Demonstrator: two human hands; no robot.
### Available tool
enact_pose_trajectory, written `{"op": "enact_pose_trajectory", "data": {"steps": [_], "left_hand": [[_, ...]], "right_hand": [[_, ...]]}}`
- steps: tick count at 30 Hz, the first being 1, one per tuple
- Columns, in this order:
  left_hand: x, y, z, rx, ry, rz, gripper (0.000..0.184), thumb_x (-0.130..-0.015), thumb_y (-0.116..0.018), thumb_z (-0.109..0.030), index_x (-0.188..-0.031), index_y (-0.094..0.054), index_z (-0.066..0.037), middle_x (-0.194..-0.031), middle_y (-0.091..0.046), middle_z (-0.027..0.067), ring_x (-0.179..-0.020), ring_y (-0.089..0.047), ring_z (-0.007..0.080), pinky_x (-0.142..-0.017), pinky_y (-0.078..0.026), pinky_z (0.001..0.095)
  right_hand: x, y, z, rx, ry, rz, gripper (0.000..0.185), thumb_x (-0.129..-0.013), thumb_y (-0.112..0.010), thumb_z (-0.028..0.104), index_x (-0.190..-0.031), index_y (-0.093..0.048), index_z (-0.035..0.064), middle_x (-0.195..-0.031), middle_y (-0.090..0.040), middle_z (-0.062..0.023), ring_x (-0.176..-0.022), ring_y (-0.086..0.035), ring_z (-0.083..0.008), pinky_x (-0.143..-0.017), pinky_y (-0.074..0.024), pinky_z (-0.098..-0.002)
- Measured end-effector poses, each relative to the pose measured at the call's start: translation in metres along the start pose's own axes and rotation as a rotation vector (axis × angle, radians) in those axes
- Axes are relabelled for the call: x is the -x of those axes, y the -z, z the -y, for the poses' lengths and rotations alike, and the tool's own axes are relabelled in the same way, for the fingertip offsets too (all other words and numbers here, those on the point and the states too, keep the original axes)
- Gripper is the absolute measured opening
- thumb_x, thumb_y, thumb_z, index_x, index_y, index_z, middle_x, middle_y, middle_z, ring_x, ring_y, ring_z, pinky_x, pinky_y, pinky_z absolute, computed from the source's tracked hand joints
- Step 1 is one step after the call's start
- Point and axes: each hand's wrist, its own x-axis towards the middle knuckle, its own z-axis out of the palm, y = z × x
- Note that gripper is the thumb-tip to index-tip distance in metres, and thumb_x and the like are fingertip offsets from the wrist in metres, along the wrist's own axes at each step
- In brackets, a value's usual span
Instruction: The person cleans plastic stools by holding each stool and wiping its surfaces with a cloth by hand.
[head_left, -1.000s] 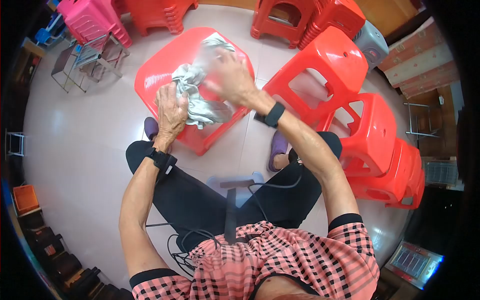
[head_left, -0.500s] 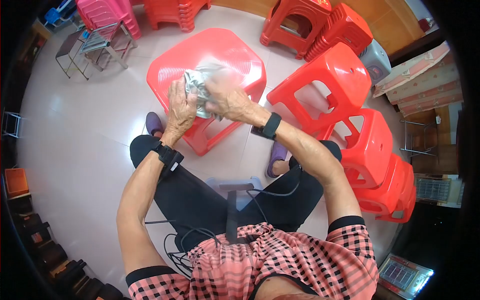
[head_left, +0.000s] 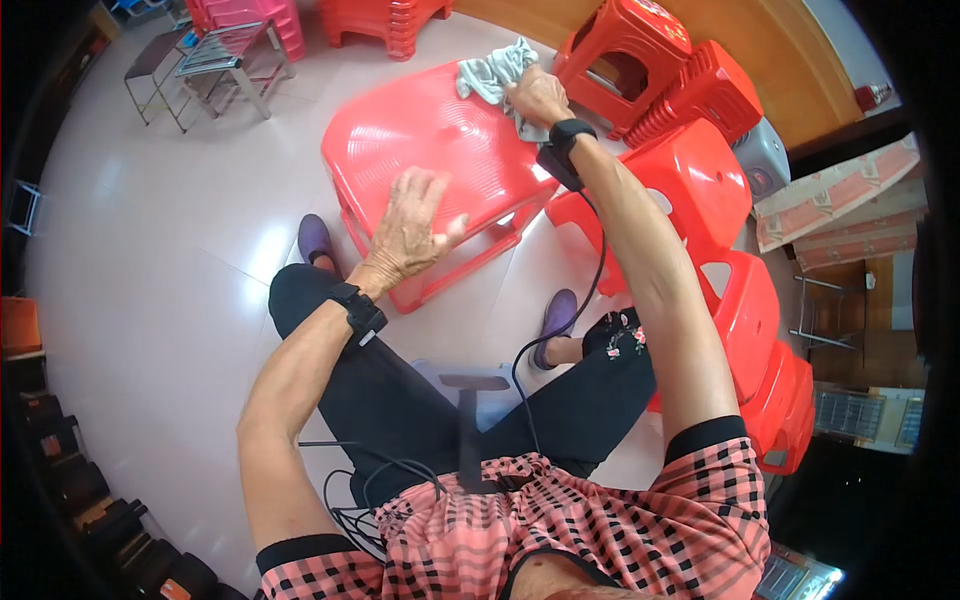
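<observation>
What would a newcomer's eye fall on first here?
Probably the glossy red stool at upper centre, with the right hand on a pale cloth at its far-right corner. Next, the other red stools on the right and the checked pink shirt at the bottom.

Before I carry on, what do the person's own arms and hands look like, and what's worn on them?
The left hand and right hand are bare. The left wrist strap and right wrist strap are black and boxy; the left bears a small pale mark, and a thin black cable appears to lead from the right. The short sleeves are coral-pink with black checks and plain black cuffs.
</observation>
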Motion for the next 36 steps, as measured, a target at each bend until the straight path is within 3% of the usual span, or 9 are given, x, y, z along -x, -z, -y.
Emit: {"op": "enact_pose_trajectory", "data": {"steps": [3,9,13,17,23,29,30,32,36], "left_hand": [[0.002,-0.001,0.003,0.035,-0.014,-0.019,0.046,-0.076,-0.069,-0.022,-0.112,-0.055,0.003,-0.11,-0.051,0.0199,-0.109,-0.049,0.0368,-0.099,-0.039,0.0464],[0.007,0.011,-0.009,0.223,-0.044,0.134,0.029,-0.077,-0.063,-0.011,-0.102,-0.058,0.002,-0.096,-0.054,0.0169,-0.097,-0.053,0.0338,-0.089,-0.041,0.0438],[0.011,0.052,-0.045,0.34,-0.214,0.109,0.027,-0.074,-0.062,-0.001,-0.1,-0.058,0.004,-0.091,-0.055,0.016,-0.09,-0.056,0.0335,-0.081,-0.045,0.0425],[0.012,0.087,-0.057,0.295,-0.235,0.073,0.026,-0.074,-0.062,0.0,-0.099,-0.058,0.004,-0.094,-0.057,0.0169,-0.094,-0.058,0.0342,-0.082,-0.047,0.0423],[0.001,0.102,-0.021,0.183,-0.015,-0.102,0.027,-0.081,-0.056,-0.002,-0.108,-0.057,0.001,-0.095,-0.057,0.0192,-0.092,-0.056,0.0366,-0.084,-0.045,0.0427],[0.0,0.063,0.014,0.105,0.189,-0.086,0.03,-0.092,-0.051,-0.019,-0.115,-0.056,0.0,-0.101,-0.056,0.0187,-0.097,-0.053,0.0352,-0.088,-0.042,0.042],[0.0,0.054,0.018,0.099,0.217,-0.093,0.032,-0.093,-0.05,-0.022,-0.116,-0.055,-0.001,-0.102,-0.056,0.0191,-0.099,-0.053,0.0354,-0.089,-0.041,0.0422],[-0.002,0.039,0.027,0.145,0.271,-0.091,0.04,-0.097,-0.045,-0.032,-0.121,-0.054,-0.002,-0.105,-0.055,0.0208,-0.104,-0.051,0.0364,-0.094,-0.039,0.0437],[-0.001,0.03,0.04,0.054,0.324,-0.031,0.042,-0.097,-0.045,-0.032,-0.125,-0.052,-0.002,-0.112,-0.052,0.0205,-0.111,-0.047,0.037,-0.1,-0.036,0.0443]], "right_hand": [[-0.033,-0.019,0.018,-0.034,0.01,0.151,0.045,-0.081,-0.062,0.037,-0.101,-0.069,-0.0023,-0.105,-0.068,-0.0233,-0.099,-0.065,-0.0394,-0.085,-0.0521,-0.0425],[-0.016,-0.048,0.093,0.072,0.402,0.197,0.069,-0.077,-0.065,0.047,-0.12,-0.054,-0.0061,-0.122,-0.053,-0.0322,-0.118,-0.051,-0.0417,-0.096,-0.0465,-0.0458],[0.003,-0.088,0.144,0.05,0.629,0.234,0.07,-0.076,-0.066,0.046,-0.127,-0.05,0.0006,-0.127,-0.051,-0.0261,-0.117,-0.053,-0.0403,-0.094,-0.0471,-0.05],[0.052,-0.089,0.168,-0.111,0.888,0.204,0.061,-0.074,-0.069,0.04,-0.123,-0.053,0.0082,-0.122,-0.053,-0.0197,-0.11,-0.056,-0.039,-0.088,-0.049,-0.052],[0.123,-0.097,0.119,-0.39,1.19,0.016,0.048,-0.067,-0.075,0.023,-0.11,-0.057,0.01,-0.103,-0.057,-0.015,-0.094,-0.059,-0.0354,-0.073,-0.0496,-0.0474],[0.205,-0.032,0.066,-0.329,0.979,0.143,0.052,-0.063,-0.08,0.018,-0.106,-0.054,0.0072,-0.098,-0.054,-0.0117,-0.097,-0.055,-0.0319,-0.081,-0.044,-0.0455],[0.205,-0.037,0.054,-0.37,1.011,0.032,0.048,-0.062,-0.079,0.021,-0.102,-0.056,0.0069,-0.096,-0.054,-0.0108,-0.093,-0.055,-0.0304,-0.074,-0.046,-0.0441],[0.205,-0.025,0.036,-0.307,0.943,0.006,0.047,-0.062,-0.079,0.02,-0.1,-0.055,0.0063,-0.095,-0.054,-0.0114,-0.093,-0.055,-0.0307,-0.076,-0.0466,-0.0439],[0.186,-0.016,-0.014,-0.223,0.736,-0.09,0.047,-0.064,-0.08,0.024,-0.099,-0.054,0.0055,-0.097,-0.054,-0.0133,-0.095,-0.056,-0.0323,-0.08,-0.0487,-0.0422]]}}
